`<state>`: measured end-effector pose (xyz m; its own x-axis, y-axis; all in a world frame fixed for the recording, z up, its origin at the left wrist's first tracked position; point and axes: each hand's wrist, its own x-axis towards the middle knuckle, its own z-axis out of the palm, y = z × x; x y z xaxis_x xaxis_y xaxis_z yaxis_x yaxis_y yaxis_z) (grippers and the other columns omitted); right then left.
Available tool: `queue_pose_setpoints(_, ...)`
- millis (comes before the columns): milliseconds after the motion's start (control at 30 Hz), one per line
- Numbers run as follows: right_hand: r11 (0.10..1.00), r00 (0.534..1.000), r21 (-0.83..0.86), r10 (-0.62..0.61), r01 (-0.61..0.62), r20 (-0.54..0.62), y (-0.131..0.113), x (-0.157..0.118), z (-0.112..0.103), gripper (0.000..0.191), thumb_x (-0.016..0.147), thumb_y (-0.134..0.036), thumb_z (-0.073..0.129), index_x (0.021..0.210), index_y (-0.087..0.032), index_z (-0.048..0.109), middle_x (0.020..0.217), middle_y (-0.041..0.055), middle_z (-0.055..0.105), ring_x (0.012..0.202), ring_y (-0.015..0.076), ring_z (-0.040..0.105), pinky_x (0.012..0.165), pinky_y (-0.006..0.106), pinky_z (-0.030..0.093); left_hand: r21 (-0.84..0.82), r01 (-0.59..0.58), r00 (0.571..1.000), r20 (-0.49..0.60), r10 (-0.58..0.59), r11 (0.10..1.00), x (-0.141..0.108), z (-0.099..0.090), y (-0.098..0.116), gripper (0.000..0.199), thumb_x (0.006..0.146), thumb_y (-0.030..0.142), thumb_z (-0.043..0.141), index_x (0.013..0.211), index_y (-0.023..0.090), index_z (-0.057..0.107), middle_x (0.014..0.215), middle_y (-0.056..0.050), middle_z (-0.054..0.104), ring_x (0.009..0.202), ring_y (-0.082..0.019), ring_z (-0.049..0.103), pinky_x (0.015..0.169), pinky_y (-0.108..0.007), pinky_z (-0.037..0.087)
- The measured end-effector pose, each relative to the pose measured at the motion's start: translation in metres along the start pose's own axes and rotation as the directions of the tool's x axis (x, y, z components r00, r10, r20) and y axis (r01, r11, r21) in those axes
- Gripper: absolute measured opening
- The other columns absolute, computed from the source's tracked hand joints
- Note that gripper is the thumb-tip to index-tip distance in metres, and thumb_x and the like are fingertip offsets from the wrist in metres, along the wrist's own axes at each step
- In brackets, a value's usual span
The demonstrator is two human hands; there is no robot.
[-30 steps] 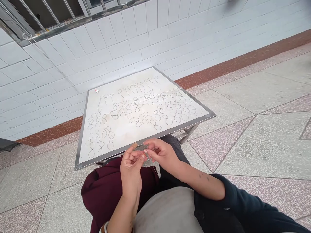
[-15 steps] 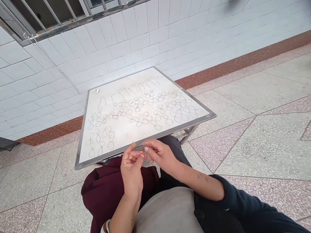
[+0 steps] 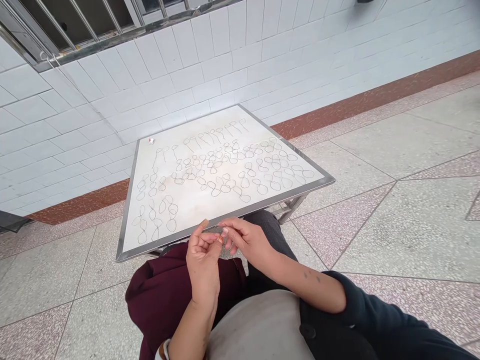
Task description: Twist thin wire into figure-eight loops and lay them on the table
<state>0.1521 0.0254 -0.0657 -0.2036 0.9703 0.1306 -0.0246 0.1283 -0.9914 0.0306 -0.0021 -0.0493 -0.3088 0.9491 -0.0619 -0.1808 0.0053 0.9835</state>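
Over my lap, just in front of the table's near edge, both my hands meet at the fingertips. My left hand [image 3: 203, 260] pinches a thin wire between thumb and fingers; a tan wrap [image 3: 204, 223] covers one fingertip. My right hand [image 3: 252, 242] is beside it, thumb and fingers closed on the same wire, which is so fine that most of it is hidden or lost to view. On the white table [image 3: 202, 207] lie many thin wire pieces bent into figure-eight loops [image 3: 245, 198], and a row of single loops with straight tails [image 3: 221, 132] farther back.
A small white-and-red object [image 3: 151, 141] sits at the table's far left corner. A white tiled wall [image 3: 210, 65] with a barred window [image 3: 86, 25] stands behind. Dark red cloth [image 3: 157, 285] covers my left leg. Speckled stone floor [image 3: 375, 225] surrounds the table.
My fingertips have shifted very slightly at the wire, and a strand seen hanging below them earlier is harder to see. The view has moved a little; the table pieces lie unchanged.
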Motion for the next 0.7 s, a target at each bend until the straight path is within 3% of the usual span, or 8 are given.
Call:
queue_pose_setpoints(200,0.999,0.999,-0.035,-0.033,0.032,-0.026,-0.0014,0.0007,0.0026,0.022,0.090,-0.027,0.051,0.105,-0.024,0.065,0.091,0.0015,0.065,0.065,0.0100,0.063,0.051,0.020,0.058,-0.068,0.022,1.000,-0.004,-0.022,0.997,0.0009,-0.0008,-0.0025,0.052,0.074,0.022,0.073,0.122,0.021,0.055,0.082,0.000,0.064,0.080,-0.012,0.060,0.087,-0.031,0.047)
queue_pose_setpoints(500,0.999,1.000,-0.041,-0.007,0.005,-0.025,0.0025,0.0021,0.0049,0.023,0.089,-0.026,0.051,0.109,-0.024,0.063,0.086,0.0005,0.065,0.065,0.0111,0.064,0.052,0.021,0.058,-0.082,0.032,0.998,-0.047,-0.036,0.996,0.0038,0.0013,-0.0057,0.054,0.073,0.022,0.075,0.122,0.019,0.054,0.084,-0.001,0.063,0.077,-0.012,0.060,0.085,-0.032,0.047)
queue_pose_setpoints(600,0.990,0.999,-0.132,-0.045,0.043,-0.010,0.0048,0.0029,0.0038,0.023,0.091,-0.027,0.049,0.109,-0.024,0.063,0.092,0.0018,0.066,0.065,0.0105,0.064,0.050,0.021,0.056,-0.078,0.016,0.997,-0.078,-0.022,0.997,0.0054,0.0026,-0.0067,0.053,0.070,0.020,0.076,0.119,0.019,0.055,0.080,0.001,0.062,0.074,-0.010,0.059,0.081,-0.029,0.049)
queue_pose_setpoints(700,0.937,0.991,-0.325,-0.136,0.130,0.004,0.0033,0.0072,0.0004,0.021,0.093,-0.029,0.049,0.105,-0.023,0.065,0.092,0.0030,0.066,0.065,0.0112,0.063,0.055,0.023,0.053,-0.062,0.009,0.998,-0.060,-0.013,0.998,0.0071,0.0025,-0.0075,0.053,0.070,0.017,0.075,0.119,0.020,0.055,0.076,0.003,0.059,0.074,-0.010,0.058,0.081,-0.029,0.049)
